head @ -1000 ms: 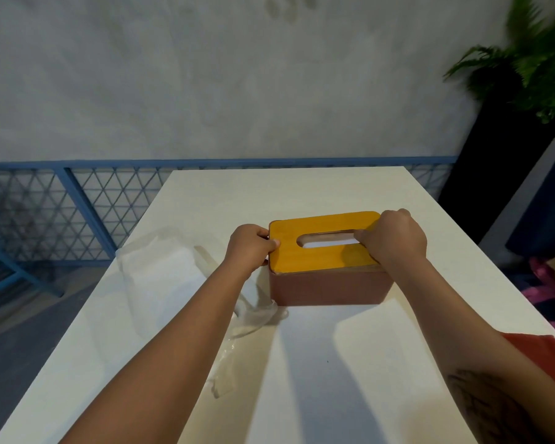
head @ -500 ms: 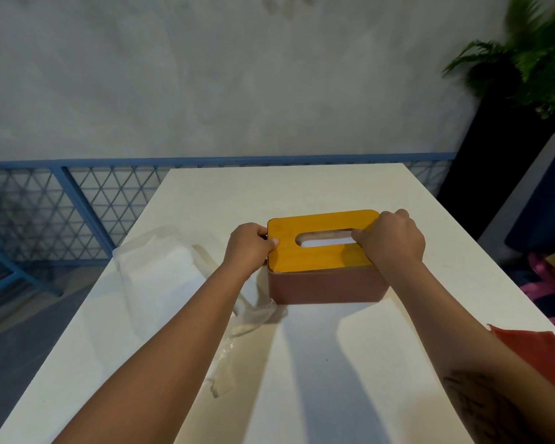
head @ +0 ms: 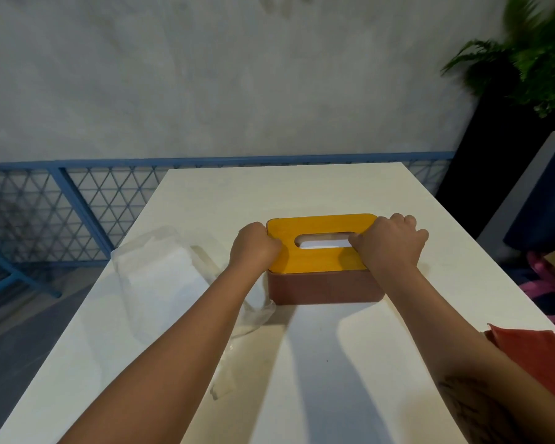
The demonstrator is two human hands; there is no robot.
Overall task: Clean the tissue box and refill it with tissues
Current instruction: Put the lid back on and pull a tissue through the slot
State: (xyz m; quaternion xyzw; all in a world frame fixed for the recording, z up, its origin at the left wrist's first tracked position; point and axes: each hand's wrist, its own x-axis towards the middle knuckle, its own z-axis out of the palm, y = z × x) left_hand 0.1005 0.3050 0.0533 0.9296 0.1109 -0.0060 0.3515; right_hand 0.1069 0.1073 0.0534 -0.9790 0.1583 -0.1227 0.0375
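A brown tissue box (head: pixel 324 288) with a yellow-orange lid (head: pixel 314 261) sits in the middle of the white table (head: pixel 269 193). White tissue (head: pixel 322 244) shows through the oval slot in the lid. My left hand (head: pixel 253 249) grips the lid's left end, thumb on top. My right hand (head: pixel 390 246) holds the lid's right end, fingers curled over the right edge and thumb by the slot.
A clear plastic wrapper with white tissues (head: pixel 164 277) lies on the table left of the box. A red cloth (head: pixel 539 354) lies at the table's right edge. A blue mesh railing (head: pixel 77 203) runs behind, with a potted plant (head: pixel 532 59) at right.
Both hands keep their hold on the lid. The view has shifted slightly; the box and hands stay in place.
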